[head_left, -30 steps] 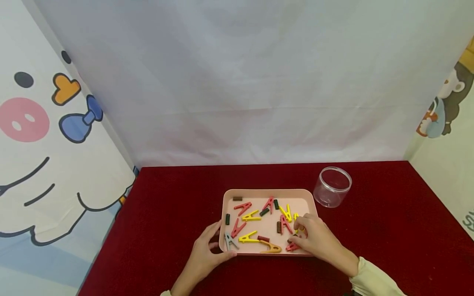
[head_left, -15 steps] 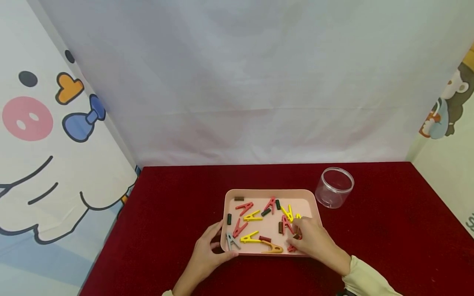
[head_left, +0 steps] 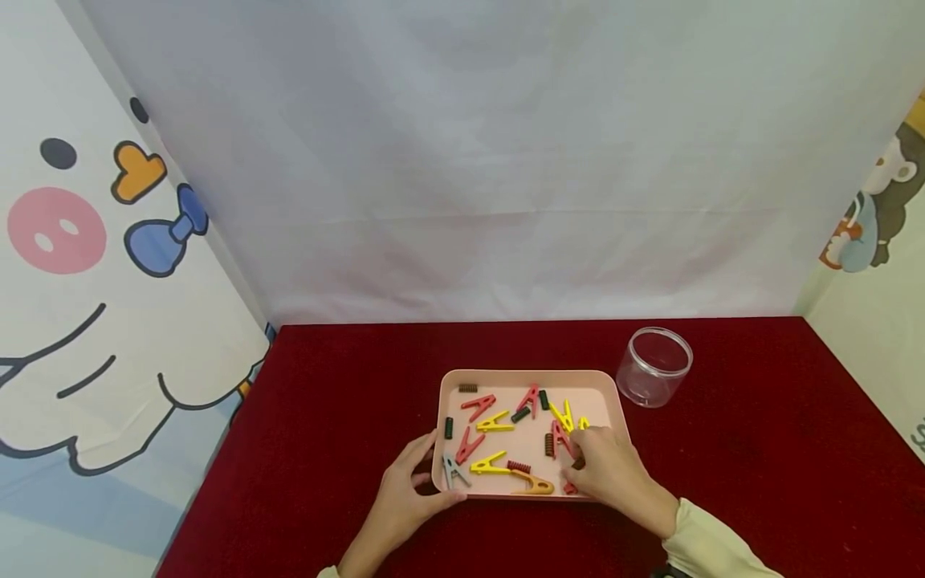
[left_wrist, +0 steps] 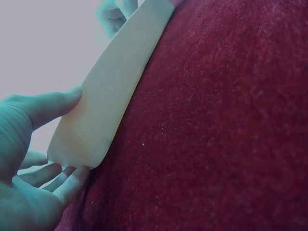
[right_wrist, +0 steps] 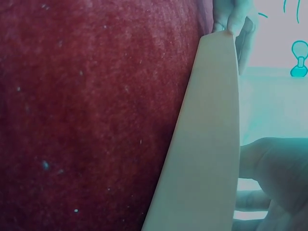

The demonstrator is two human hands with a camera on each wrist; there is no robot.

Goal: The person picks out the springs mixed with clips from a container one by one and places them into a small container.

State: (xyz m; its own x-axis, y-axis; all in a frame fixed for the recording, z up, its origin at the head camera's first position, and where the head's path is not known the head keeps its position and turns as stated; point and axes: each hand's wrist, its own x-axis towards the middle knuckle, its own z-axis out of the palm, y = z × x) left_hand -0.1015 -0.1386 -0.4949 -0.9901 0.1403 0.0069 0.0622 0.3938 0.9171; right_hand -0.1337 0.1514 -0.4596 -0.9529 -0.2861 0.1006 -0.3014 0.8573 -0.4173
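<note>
A white cloth backdrop [head_left: 462, 160] hangs behind a table [head_left: 347, 401] covered in dark red, with printed panels at both sides. A clear open jar [head_left: 654, 377] stands just beyond the right end of a shallow pink tray [head_left: 594, 392].

The governing relation is judged to be at the tray's front right. There a red clip [head_left: 569, 487] lies inside, just under the thumb tip of the right hand [head_left: 614, 475], toward the near rim. The right hand is clearly the nearer; the left hand [head_left: 406, 488] is at the opposite end. The clip's long axis cannot be read, most of it being covered. What shows is a small, plain red end.

The right fingers are bent downward, thumb and forefinger close; whether anything is pinched between them cannot be told. The left thumb bears on the tray's front wall and the fingers on its left end, gripping the corner.

Left of the right fingertips, inside the tray, lie a second red clip [head_left: 560, 439] with legs apart and a coppery coil spring [head_left: 549, 445], upright to the near rim.
</note>
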